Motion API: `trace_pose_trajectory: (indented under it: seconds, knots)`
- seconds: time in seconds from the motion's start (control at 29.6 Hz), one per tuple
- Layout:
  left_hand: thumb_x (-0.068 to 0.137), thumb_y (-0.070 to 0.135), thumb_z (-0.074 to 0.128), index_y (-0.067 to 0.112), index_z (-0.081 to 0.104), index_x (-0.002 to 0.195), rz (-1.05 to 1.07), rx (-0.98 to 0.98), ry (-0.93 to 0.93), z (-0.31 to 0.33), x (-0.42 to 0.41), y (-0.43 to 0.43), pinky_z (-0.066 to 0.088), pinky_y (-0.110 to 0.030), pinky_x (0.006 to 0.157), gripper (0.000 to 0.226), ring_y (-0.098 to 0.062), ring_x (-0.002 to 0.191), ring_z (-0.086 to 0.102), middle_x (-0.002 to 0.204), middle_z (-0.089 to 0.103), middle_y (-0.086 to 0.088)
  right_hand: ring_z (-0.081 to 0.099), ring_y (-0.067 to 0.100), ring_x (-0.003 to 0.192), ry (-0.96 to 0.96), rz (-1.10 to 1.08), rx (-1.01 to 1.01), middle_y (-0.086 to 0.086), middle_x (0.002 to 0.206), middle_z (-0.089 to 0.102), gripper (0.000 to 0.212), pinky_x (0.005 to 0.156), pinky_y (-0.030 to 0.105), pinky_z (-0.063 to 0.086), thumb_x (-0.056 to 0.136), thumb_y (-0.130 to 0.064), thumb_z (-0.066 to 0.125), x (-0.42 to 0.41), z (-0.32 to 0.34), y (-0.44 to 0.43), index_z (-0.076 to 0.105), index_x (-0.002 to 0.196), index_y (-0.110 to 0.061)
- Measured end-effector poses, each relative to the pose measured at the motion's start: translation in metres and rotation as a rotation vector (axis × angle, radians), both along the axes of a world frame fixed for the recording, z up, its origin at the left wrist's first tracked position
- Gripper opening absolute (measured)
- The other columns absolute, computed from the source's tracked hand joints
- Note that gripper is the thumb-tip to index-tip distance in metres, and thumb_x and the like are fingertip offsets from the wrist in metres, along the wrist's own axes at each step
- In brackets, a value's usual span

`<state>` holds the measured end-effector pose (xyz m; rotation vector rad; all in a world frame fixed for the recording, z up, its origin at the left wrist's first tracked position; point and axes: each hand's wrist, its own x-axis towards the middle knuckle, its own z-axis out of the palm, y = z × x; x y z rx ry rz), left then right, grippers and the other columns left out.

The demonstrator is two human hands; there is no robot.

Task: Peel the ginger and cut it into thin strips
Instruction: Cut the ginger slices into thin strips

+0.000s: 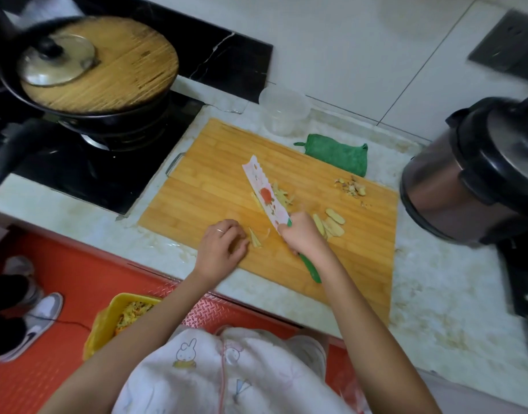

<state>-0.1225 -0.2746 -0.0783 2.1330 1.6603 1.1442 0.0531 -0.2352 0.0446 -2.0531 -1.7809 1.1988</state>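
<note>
**A:** What bounds the work area, and where is there room to move?

**B:** A bamboo cutting board (215, 186) lies at an angle on a pale counter (436, 294). Its near edge runs close to the counter's near edge. Its left edge sits just beside a black hob (77, 174), which carries a lidded wok (86, 112). A green cloth (337, 153) lies at the board's far edge, with a clear plastic tub (283, 112) beyond it. A pressure cooker (465, 174) stands near the right edge. The far left and near right parts of the board are bare wood.

**A:** Where are the hands?

**B:** They are apart, both over the near middle of the board. The right hand (303, 234) is wrapped round the green handle of a knife (267, 198). The white, flower-printed blade points far and left. The left hand (222, 245) sits to its left with the fingers curled down toward the board.

**A:** And the ginger?

**B:** A small ginger piece (254, 236) lies between the hands, right at the left fingertips. I cannot tell whether they pinch it. Ginger strips (282, 194) are heaped against the blade's right side, far of the right hand. Ginger slices (334, 221) lie just right of that hand. Peel scraps (351, 186) sit farther right, apart from both hands.

**A:** How does it look?

**B:** The slices are pale yellow, peeled, oval and overlapping. The strips are thin and tangled. The scraps are brownish and crumbly.
</note>
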Motion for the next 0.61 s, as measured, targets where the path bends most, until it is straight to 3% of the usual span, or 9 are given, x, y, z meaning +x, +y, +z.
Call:
trace_pose_trajectory:
  seconds: [0.1, 0.2, 0.27, 0.44, 0.61]
  knots:
    - [0.089, 0.026, 0.061, 0.012, 0.072, 0.096, -0.126, 0.080, 0.093, -0.006, 0.001, 0.000, 0.043, -0.034, 0.084, 0.019, -0.018, 0.097, 0.059, 0.104, 0.068, -0.001, 0.042, 0.020, 0.043, -0.033, 0.056, -0.009, 0.001, 0.050, 0.045, 0.022, 0.048, 0.027, 0.032, 0.091, -0.013, 0.049, 0.001, -0.002, -0.021, 0.057, 0.072, -0.013]
    - [0.091, 0.021, 0.061, 0.013, 0.074, 0.100, -0.252, 0.156, 0.153, -0.007, 0.002, 0.000, 0.043, -0.032, 0.085, 0.017, -0.014, 0.100, 0.060, 0.106, 0.070, 0.002, 0.042, 0.019, 0.049, -0.102, 0.102, 0.015, 0.002, 0.054, 0.043, 0.021, 0.046, 0.028, 0.026, 0.090, -0.012, 0.050, -0.004, -0.010, -0.039, 0.056, 0.070, -0.009]
    - [0.091, 0.020, 0.061, 0.013, 0.074, 0.098, -0.269, 0.178, 0.161, -0.006, 0.002, 0.001, 0.043, -0.031, 0.084, 0.017, -0.014, 0.099, 0.061, 0.102, 0.071, 0.002, 0.043, 0.023, 0.054, -0.134, 0.101, 0.021, 0.005, 0.059, 0.045, 0.018, 0.047, 0.030, 0.026, 0.088, -0.013, 0.049, -0.010, -0.018, -0.047, 0.059, 0.077, -0.002]
    - [0.090, 0.019, 0.062, 0.012, 0.075, 0.097, -0.276, 0.207, 0.168, -0.008, 0.001, 0.002, 0.044, -0.031, 0.084, 0.016, -0.017, 0.096, 0.063, 0.100, 0.072, 0.002, 0.041, 0.022, 0.053, -0.199, 0.137, 0.066, 0.000, 0.055, 0.040, 0.014, 0.044, 0.028, 0.027, 0.089, -0.013, 0.049, -0.014, -0.024, -0.057, 0.058, 0.081, -0.006]
    - [0.089, 0.018, 0.064, 0.012, 0.076, 0.095, -0.272, 0.219, 0.175, -0.008, 0.000, 0.003, 0.044, -0.031, 0.083, 0.015, -0.017, 0.094, 0.063, 0.098, 0.072, 0.002, 0.036, 0.018, 0.048, -0.226, 0.171, 0.057, 0.000, 0.054, 0.036, 0.020, 0.041, 0.026, 0.024, 0.089, -0.011, 0.048, -0.012, -0.022, -0.059, 0.046, 0.070, -0.010]
